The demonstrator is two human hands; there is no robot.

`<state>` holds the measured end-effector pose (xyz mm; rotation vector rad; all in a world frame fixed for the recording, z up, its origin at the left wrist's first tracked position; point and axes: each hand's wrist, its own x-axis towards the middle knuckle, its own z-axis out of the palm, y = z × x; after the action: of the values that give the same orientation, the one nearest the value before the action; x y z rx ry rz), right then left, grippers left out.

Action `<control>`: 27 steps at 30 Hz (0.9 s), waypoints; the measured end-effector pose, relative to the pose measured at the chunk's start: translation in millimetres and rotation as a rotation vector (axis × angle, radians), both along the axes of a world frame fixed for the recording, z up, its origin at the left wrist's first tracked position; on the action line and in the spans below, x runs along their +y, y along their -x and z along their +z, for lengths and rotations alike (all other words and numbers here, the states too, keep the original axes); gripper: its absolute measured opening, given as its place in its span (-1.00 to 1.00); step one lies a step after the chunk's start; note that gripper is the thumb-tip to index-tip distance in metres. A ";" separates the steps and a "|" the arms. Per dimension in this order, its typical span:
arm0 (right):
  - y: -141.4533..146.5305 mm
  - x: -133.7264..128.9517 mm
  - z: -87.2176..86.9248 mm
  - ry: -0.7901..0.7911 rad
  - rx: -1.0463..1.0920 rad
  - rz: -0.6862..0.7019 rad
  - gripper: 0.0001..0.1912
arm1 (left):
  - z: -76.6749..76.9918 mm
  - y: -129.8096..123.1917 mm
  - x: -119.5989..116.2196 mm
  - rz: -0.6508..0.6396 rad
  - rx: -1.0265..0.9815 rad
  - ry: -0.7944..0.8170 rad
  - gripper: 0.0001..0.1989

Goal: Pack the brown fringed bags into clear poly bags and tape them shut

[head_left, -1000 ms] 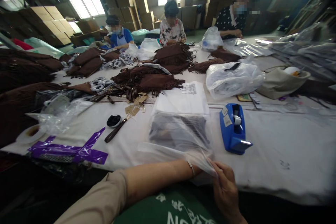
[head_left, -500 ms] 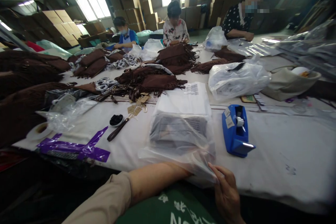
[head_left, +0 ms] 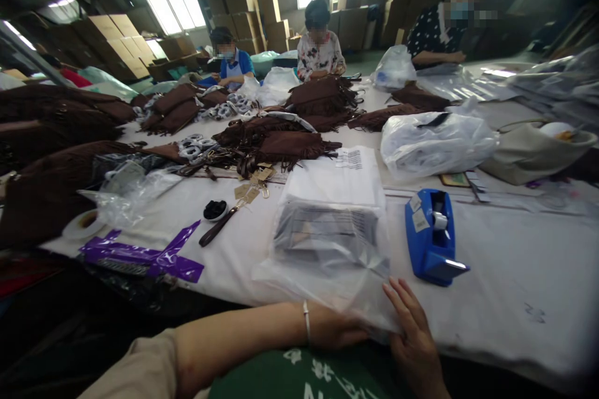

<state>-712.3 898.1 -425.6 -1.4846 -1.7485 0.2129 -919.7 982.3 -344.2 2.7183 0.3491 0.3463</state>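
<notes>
A clear plastic bag lies at the table's front edge over a stack of white printed bags, a dark flat shape showing through it. My left hand, with a white band at the wrist, is at the bag's near edge. Its fingers point right and look closed on the film; their tips are partly hidden. On the bag's right corner rests my right hand, fingers stretched out and apart, thumb near the film's edge. Just beyond it stands a blue tape dispenser.
To the left lie purple tape, a tape roll, a small dish of black pieces and a brown strap. Brown fringed bags fill the far side. Several people sit or stand across the table, with cardboard boxes behind.
My left hand has drawn back from under the film to the bag's near edge. My right hand's fingers have gone from pinching the edge to lying stretched out. The view has shifted slightly left.
</notes>
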 end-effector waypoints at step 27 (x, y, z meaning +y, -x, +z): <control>-80.6 22.4 1.3 0.326 -0.698 0.687 -0.17 | -31.9 207.8 56.2 0.097 0.193 0.337 -0.35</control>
<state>-631.7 920.5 -424.3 -1.1795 -2.8812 0.3726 -1127.5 1038.5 -376.1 2.4111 0.5414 0.0423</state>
